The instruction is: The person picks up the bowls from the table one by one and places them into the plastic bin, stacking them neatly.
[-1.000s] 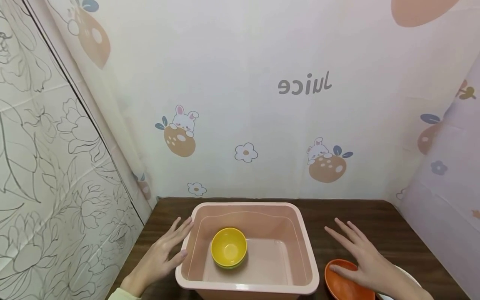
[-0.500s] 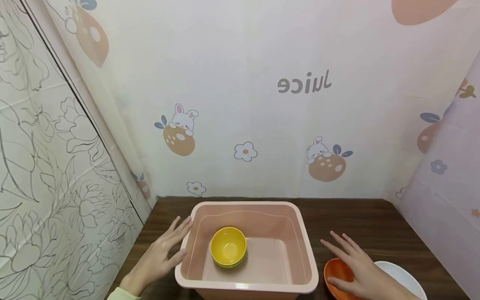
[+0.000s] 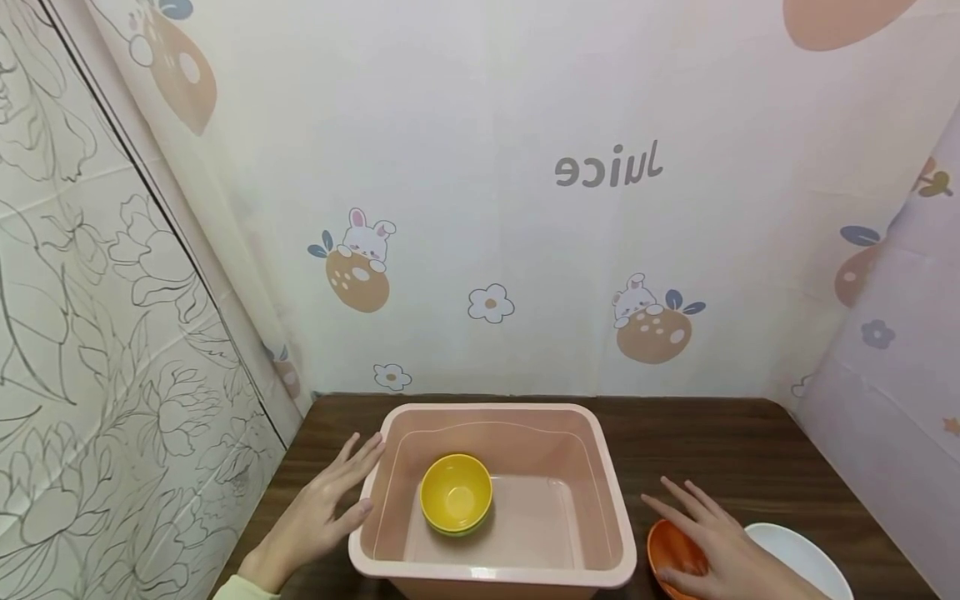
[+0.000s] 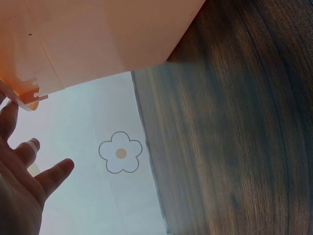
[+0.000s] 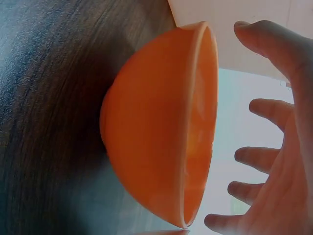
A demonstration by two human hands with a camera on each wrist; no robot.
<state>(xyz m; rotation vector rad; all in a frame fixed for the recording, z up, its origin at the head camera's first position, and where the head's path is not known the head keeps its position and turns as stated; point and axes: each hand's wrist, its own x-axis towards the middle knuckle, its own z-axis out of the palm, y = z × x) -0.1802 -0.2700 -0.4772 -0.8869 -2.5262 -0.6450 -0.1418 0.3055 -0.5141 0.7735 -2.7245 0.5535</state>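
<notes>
A pink plastic tub (image 3: 491,575) stands on the dark table; inside, towards its left, a yellow bowl (image 3: 456,492) is stacked on a green one that barely shows. My left hand (image 3: 318,508) rests at the tub's left rim, fingers extended and spread. My right hand (image 3: 720,546) hovers over an orange bowl (image 3: 663,546) to the right of the tub and hides part of it. In the right wrist view, the fingers of that hand (image 5: 281,166) are spread beside the mouth of the orange bowl (image 5: 151,122), not touching it.
To the right of the orange bowl lies a white dish (image 3: 806,558), partly behind my right forearm. Dark wood tabletop (image 3: 697,433) runs back to a patterned curtain (image 3: 487,208). Curtained walls close in on both sides.
My right hand has come down and slightly nearer to me over the orange bowl, which uncovers more of the white dish. My left hand and the tub stay in place.
</notes>
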